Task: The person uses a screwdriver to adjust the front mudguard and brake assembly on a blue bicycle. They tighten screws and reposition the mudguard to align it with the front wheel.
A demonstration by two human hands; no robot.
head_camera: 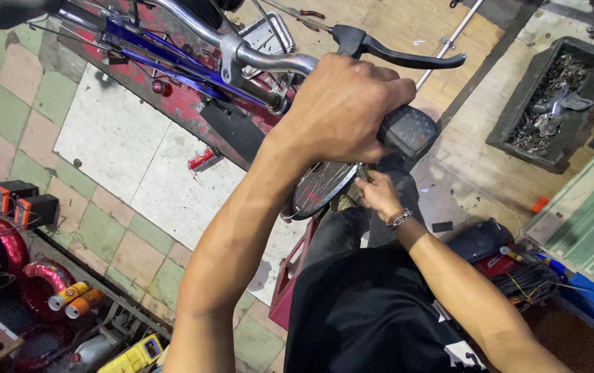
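handlebar (269, 59): chrome tube, curved, tilted across upper frame | grip (407, 131): black, textured end showing, clasped by left hand (342, 110) | brake lever (407, 55): black, jutting right above grip | wheel (321, 188): spoked, silver rim, below grip, touched at rim by right hand (380, 195)

Your 2 forearms are bare, with no sleeves reaching them. Your right hand (380, 195), toward 3 o'clock, wears a silver chain bracelet (399, 220) at the wrist. You wear a black shirt (369, 311) and dark trousers (342, 231).
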